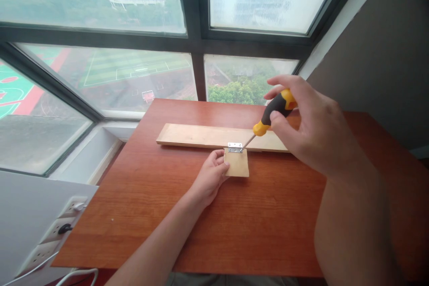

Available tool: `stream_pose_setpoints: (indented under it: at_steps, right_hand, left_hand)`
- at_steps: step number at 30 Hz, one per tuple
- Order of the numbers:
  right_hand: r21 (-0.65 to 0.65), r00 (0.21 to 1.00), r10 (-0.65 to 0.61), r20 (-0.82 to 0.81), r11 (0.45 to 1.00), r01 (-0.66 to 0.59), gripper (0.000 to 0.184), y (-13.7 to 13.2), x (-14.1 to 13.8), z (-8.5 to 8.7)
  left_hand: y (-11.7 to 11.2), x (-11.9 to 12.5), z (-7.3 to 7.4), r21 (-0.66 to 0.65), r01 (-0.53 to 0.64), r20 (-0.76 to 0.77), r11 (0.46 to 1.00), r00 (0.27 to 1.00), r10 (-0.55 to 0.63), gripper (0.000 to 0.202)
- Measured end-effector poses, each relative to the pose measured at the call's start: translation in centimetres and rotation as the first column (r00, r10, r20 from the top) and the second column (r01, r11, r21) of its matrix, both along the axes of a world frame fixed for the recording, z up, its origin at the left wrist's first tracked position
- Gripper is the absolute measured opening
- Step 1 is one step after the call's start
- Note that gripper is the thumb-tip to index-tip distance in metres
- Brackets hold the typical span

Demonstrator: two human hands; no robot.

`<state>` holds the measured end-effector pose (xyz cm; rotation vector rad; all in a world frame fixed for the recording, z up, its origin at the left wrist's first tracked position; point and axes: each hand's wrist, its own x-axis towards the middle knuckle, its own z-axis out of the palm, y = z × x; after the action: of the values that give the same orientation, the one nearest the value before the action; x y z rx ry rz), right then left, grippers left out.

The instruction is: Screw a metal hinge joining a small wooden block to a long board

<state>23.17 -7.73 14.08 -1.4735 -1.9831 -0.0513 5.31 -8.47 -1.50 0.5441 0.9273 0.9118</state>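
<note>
My right hand (pixel 311 120) grips a yellow and black screwdriver (pixel 275 111) by its handle, the shaft slanting down to the left. Its tip meets the right side of a small silver hinge (pixel 235 147). That hinge lies along the far edge of a small square wooden piece (pixel 237 164). With thumb and fingers, my left hand (pixel 213 174) pinches the piece at its left edge. Just behind lies a long pale wooden board (pixel 194 135), partly hidden on the right by my right hand. Whether the hinge's far leaf touches the board I cannot tell.
Everything rests on a reddish-brown wooden table (pixel 140 214). Dark-framed windows (pixel 197 44) stand beyond its far edge, with a grey wall (pixel 378 53) at the right. Power sockets (pixel 55 230) with plugs and a white cable (pixel 78 272) are at the lower left.
</note>
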Motion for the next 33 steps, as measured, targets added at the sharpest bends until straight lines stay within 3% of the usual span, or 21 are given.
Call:
stream_pose_setpoints:
  at_steps: [3,8,14,22,33]
  right_hand:
    - [-0.013,0.997,0.079,-0.027,0.997,-0.079,0.050,-0.10,0.23,0.08]
    - [0.047,0.998,-0.057,0.037,0.997,0.055,0.042,0.41,0.19,-0.41]
    - [0.008,0.998,0.056,-0.015,0.998,-0.055,0.054,0.24,0.02,-0.35]
    - [0.024,0.999,-0.049,0.022,0.999,0.048,0.046,0.66,0.11,-0.64]
    - [0.028,0.998,-0.050,0.046,0.998,0.049,0.045,0.65,0.16,-0.53]
  left_hand:
    - [0.00,-0.02,-0.11,0.002,0.004,-0.003,1.000,1.000,-0.004,0.032]
    - [-0.07,0.00,0.02,-0.004,-0.006,-0.003,1.000,1.000,0.006,0.033]
    - [-0.06,0.11,0.27,-0.012,-0.014,0.000,1.000,1.000,0.014,0.034]
    - [-0.10,0.10,0.33,-0.007,-0.017,-0.001,1.000,1.000,0.017,0.035]
    - [-0.14,0.03,0.30,-0.001,-0.020,0.007,1.000,1.000,0.020,0.036]
